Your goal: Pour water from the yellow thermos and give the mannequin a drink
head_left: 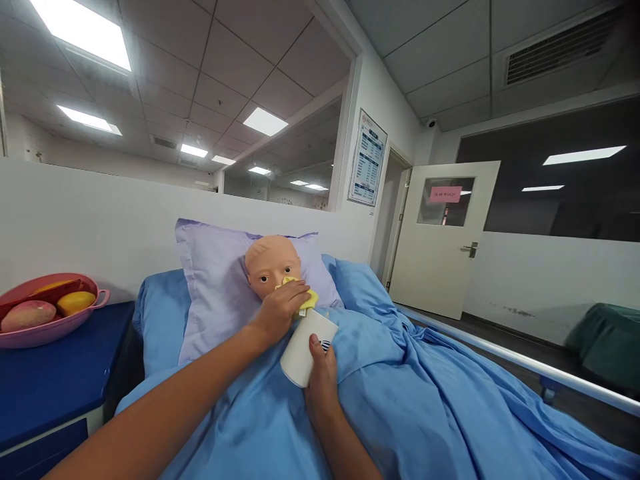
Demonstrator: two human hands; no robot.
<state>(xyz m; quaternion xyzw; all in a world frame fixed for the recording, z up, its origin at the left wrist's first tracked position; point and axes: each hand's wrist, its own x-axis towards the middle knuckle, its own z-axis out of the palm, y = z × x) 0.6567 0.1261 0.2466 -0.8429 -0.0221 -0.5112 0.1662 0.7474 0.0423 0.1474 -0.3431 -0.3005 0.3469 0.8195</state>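
A manikin [270,263] lies in a bed with its head on a lilac pillow [215,293], covered by a blue sheet [400,400]. My left hand [283,310] is closed on a yellow cloth [309,300] and presses it against the manikin's mouth and chin. My right hand [320,377] grips a white cup [305,347] from below, tilted, just under the manikin's chin.
A blue bedside cabinet [50,380] at the left carries a pink bowl [55,327] of fruit. A metal bed rail [525,363] runs along the right side. A white door [440,240] stands ajar at the back, next to a wall notice [367,160].
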